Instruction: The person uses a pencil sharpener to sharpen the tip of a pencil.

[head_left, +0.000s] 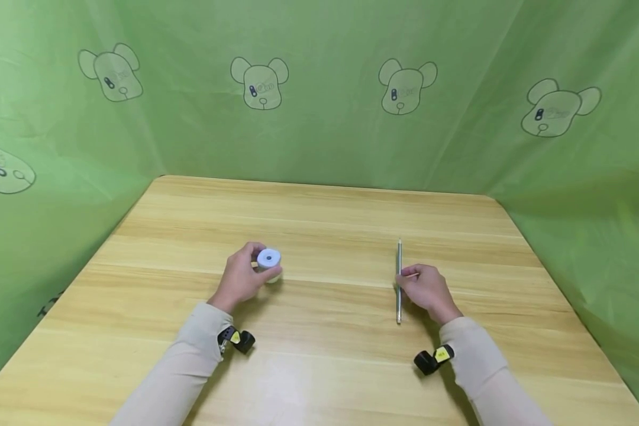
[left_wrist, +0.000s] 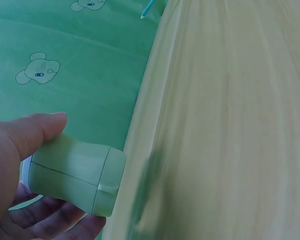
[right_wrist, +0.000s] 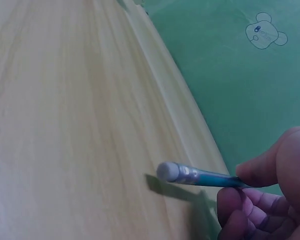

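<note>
My left hand [head_left: 241, 277] holds a small pencil sharpener [head_left: 269, 259], its whitish top showing a dark round hole. In the left wrist view the sharpener's pale green body [left_wrist: 75, 172] appears between the thumb and the fingers, above the table. A pencil [head_left: 399, 253] is pinched near its middle by my right hand [head_left: 425, 288], with the sharpened tip pointing away from me. The pencil's white eraser end and metal band [right_wrist: 187, 174] face the right wrist camera, over a shadow on the wood. Sharpener and pencil are well apart.
Both hands are over a light wooden table [head_left: 319, 343]. Green sheeting [head_left: 330, 142] printed with bear heads hangs around its back and sides. A black wrist camera [head_left: 244, 341] is on the left wrist and another camera [head_left: 427, 362] on the right.
</note>
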The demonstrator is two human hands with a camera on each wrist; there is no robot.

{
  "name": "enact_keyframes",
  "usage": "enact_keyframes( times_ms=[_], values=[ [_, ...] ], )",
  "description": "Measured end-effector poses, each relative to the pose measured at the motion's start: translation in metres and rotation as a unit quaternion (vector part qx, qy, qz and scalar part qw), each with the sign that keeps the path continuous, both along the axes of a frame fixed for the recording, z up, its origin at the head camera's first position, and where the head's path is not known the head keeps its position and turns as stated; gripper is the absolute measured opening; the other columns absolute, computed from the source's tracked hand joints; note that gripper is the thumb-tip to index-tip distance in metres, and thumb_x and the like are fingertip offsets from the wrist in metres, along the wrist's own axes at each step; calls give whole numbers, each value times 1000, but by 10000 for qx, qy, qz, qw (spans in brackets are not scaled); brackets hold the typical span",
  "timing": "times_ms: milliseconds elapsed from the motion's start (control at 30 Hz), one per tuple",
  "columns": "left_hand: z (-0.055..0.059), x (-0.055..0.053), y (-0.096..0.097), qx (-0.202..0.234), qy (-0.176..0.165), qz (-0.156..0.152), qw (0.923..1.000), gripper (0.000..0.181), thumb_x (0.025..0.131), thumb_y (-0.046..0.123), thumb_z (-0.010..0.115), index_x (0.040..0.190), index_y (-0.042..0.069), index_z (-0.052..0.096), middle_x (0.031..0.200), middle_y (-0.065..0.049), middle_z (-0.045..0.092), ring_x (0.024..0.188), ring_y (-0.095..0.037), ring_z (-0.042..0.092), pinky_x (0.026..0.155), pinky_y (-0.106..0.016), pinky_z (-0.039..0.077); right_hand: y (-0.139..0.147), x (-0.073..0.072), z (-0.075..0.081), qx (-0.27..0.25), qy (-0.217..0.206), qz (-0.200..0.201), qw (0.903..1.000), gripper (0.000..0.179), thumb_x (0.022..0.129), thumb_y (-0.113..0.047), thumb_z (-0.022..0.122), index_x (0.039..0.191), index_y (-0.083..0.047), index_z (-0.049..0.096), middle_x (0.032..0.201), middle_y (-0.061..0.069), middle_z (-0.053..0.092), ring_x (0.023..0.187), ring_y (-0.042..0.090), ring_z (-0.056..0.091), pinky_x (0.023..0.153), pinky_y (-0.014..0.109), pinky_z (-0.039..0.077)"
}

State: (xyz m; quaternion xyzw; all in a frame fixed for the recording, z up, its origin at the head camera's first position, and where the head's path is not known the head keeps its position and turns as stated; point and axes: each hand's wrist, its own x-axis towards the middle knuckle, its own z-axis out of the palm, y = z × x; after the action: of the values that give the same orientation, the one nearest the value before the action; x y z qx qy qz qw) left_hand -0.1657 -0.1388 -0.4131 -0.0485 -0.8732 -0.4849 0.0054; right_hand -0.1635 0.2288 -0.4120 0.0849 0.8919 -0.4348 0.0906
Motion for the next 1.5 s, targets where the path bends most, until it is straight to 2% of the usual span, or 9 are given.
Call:
enact_keyframes(
  times_ms=[267,400,700,900,1133,1333,1500],
  values=[
    [-4,-1,3,-5,-150,-75,9999,56,82,20,79,125,0,51,122,-16,58,114,-34,56,98,-44,47,-3,-3,-5,424,-51,305,9986,32,93,-18,61,113,8,62,80,8,65,68,18,59,59,29,47],
    [-6,-2,4,-44,-104,-132,9998,56,82,20,79,126,0,50,122,-16,57,115,-34,56,98,-45,47,-4,-5,-6,462,-71,379,9982,32,93,-18,61,112,7,62,77,8,65,67,18,59,58,29,46],
    [-6,-3,12,38,-57,-207,9998,53,81,21,79,123,1,52,121,-15,58,114,-34,57,98,-44,47,-14,-8,-6,430,-83,394,9983,29,93,-17,61,111,6,63,82,9,66,70,18,60,59,29,47],
    [-7,-4,20,61,-55,-257,9996,54,82,20,79,124,1,52,121,-15,58,114,-33,57,97,-44,48,-25,-12,-6,107,-152,362,9992,26,93,-14,61,109,6,63,78,9,65,66,16,59,56,26,48],
    [-11,-4,21,85,-62,-255,9996,54,82,20,79,123,0,52,121,-15,59,113,-33,57,96,-44,48,-35,-14,-6,74,-182,341,9992,24,93,-13,62,107,6,64,74,8,65,61,15,57,53,25,47],
    [-12,-4,21,105,-75,-247,9996,54,81,19,80,123,0,52,121,-15,59,113,-33,57,96,-44,48,-44,-15,-6,-39,-128,421,9990,21,92,-12,61,103,6,65,75,9,66,63,17,60,55,27,51],
    [-13,-4,21,76,-134,-268,9995,55,81,19,80,125,0,52,121,-15,58,113,-32,57,97,-44,48,-45,-16,-9,87,-138,448,9989,20,93,-13,61,101,5,65,76,9,66,65,17,62,56,27,52]
  ],
)
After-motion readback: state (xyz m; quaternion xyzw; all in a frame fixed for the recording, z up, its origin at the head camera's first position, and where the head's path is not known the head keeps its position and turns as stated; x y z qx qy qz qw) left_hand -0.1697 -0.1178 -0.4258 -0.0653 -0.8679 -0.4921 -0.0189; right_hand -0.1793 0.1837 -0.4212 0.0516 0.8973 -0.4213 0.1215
